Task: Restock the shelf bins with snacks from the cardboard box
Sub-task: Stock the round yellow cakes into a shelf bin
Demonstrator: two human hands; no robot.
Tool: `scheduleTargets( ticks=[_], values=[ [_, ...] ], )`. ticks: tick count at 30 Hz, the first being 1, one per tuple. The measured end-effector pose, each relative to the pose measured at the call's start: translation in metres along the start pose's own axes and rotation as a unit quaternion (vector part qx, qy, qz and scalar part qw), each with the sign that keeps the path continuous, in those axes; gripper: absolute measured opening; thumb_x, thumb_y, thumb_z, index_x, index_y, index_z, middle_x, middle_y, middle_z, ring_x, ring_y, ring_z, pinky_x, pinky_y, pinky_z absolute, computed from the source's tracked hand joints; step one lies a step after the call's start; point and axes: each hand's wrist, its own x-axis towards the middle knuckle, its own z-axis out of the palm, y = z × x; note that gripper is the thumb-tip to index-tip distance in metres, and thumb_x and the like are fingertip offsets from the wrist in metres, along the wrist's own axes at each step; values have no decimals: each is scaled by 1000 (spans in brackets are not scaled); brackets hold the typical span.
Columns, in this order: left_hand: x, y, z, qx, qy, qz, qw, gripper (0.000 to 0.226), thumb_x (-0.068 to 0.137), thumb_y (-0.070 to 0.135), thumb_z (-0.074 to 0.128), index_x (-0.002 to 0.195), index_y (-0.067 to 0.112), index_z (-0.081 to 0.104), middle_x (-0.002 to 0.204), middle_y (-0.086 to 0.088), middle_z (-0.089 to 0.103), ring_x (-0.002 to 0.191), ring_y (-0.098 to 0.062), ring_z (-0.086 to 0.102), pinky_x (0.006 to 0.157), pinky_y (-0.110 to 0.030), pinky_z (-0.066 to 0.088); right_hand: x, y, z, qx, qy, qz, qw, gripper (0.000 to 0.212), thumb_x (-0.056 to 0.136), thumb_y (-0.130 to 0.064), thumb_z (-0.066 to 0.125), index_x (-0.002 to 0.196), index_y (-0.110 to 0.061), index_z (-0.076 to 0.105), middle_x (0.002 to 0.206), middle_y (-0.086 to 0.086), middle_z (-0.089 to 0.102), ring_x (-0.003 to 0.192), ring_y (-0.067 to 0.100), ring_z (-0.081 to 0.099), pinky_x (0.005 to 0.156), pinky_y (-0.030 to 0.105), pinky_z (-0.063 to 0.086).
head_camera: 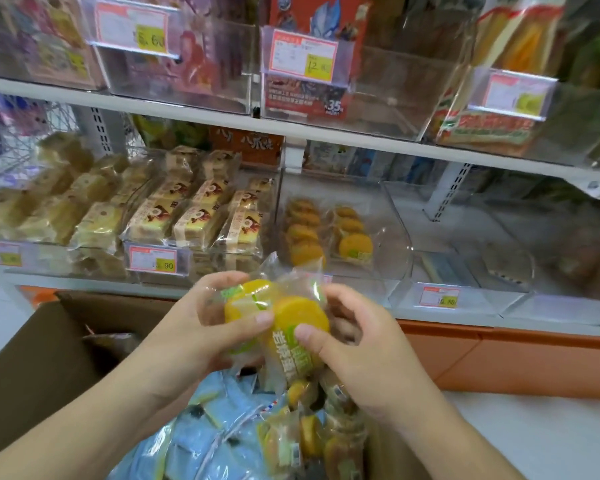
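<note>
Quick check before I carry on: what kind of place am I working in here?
Most likely a small shop or convenience store aisle. Clear shelf bins hold wrapped cakes, price tags hang on the bin fronts, and a cardboard box of stock sits below.

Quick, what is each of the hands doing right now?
Left hand: grips a clear pack of yellow cakes.
Right hand: grips a second pack of yellow cakes.
</note>
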Motion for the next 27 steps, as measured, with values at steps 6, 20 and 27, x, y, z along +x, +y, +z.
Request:
scheduleTargets(
  ticks=[6,20,27],
  values=[
    [21,2,1,75,37,31,996,48,79,12,81,123,27,66,110,-12,78,93,-35,79,74,-50,67,37,-4,-59,-109,126,-47,985,50,79,-13,91,111,-41,65,111,-17,71,102,6,71,85,26,59],
    [55,-9,-7,86,-4,31,996,47,61,16,87,99,37,71,90,-14,77,67,-25,70,60,-50,65,208,38,-109,-643,-61,23,763,50,78,-42,85,119,-33,59,109,-3,61,99,24,60,79,37,51],
    [54,-8,-6,105,-10,23,994,46,56,25,87,95,43,70,85,-10,77,61,-23,69,58,-45,64,220,62,-101,-695,-59,-5,717,66,74,-59,85,133,-38,65,122,-9,61,116,25,52,100,44,49]
  ],
)
